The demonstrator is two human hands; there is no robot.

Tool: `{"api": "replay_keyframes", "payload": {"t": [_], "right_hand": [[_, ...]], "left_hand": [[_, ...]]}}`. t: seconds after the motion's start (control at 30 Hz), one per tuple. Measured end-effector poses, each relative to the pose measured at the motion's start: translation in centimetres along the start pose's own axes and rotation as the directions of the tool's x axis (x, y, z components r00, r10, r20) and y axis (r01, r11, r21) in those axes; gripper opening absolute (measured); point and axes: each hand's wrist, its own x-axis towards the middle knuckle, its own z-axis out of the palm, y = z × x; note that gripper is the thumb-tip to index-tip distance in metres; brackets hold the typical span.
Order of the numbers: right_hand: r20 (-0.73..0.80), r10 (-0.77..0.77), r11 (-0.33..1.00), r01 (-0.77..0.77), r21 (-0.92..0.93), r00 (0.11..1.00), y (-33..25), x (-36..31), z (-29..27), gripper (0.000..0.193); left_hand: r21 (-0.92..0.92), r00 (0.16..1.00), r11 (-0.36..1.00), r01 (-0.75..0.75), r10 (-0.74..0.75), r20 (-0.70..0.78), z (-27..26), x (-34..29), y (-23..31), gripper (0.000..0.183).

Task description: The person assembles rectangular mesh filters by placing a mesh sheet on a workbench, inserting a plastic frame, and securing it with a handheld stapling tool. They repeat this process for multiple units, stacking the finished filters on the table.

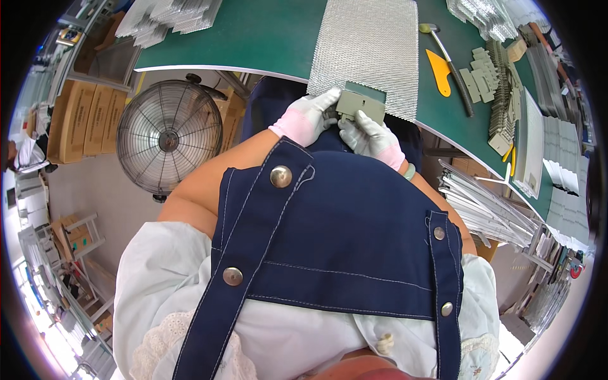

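A small grey-green plate (360,104) with a little slot and notched lower edge is held between my hands at the table's front edge. My left hand (305,118), in a white and pink glove, grips its left side. My right hand (372,138), gloved alike, has the thumb on its face; the fingers beneath are partly hidden. Just beyond lies a silver expanded-metal mesh sheet (367,47) on the green table (259,44). A rectangular gap in the mesh's near edge shows dark green behind the plate. I cannot tell if the plate touches the mesh.
Right of the mesh lie a hammer (451,66), a yellow scraper (438,73), several similar grey plates (482,77) and yellow-handled pliers (509,158). Stacked mesh sheets (168,19) rest at the far left. A floor fan (169,140) and cardboard boxes (79,120) stand left of me.
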Motion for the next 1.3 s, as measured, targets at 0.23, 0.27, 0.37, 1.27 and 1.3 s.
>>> {"api": "replay_keyframes", "payload": {"t": [0.23, 0.27, 0.37, 1.27, 1.3], "right_hand": [[-0.243, -0.025, 0.985, -0.018, -0.171, 0.97, -2.6, -1.2, -0.2, 0.036], [-0.292, -0.113, 0.988, 0.076, -0.135, 0.95, -2.6, -0.9, -0.9, 0.03], [-0.293, -0.297, 0.946, 0.238, -0.223, 0.909, -2.3, -1.1, -0.5, 0.027], [0.023, 0.18, 0.932, -0.163, -0.325, 0.983, -2.0, 0.0, -0.3, 0.049], [0.02, 0.199, 0.935, -0.183, -0.303, 0.98, -1.7, 0.2, -0.1, 0.047]], "left_hand": [[0.463, 0.987, 0.875, 0.142, -0.092, -0.129, 1.5, -0.8, 1.1, 0.041], [0.464, 0.987, 0.874, 0.147, -0.098, -0.128, 1.5, -0.7, 1.2, 0.041], [0.432, 0.989, 0.89, 0.142, -0.108, -0.102, 1.1, -0.7, 0.9, 0.04], [0.512, 0.594, -0.7, -0.498, 0.154, 0.79, 4.4, 9.5, 10.5, 0.057], [0.38, 0.616, -0.792, -0.479, 0.006, 0.788, 4.3, 10.3, 9.8, 0.061]]}}
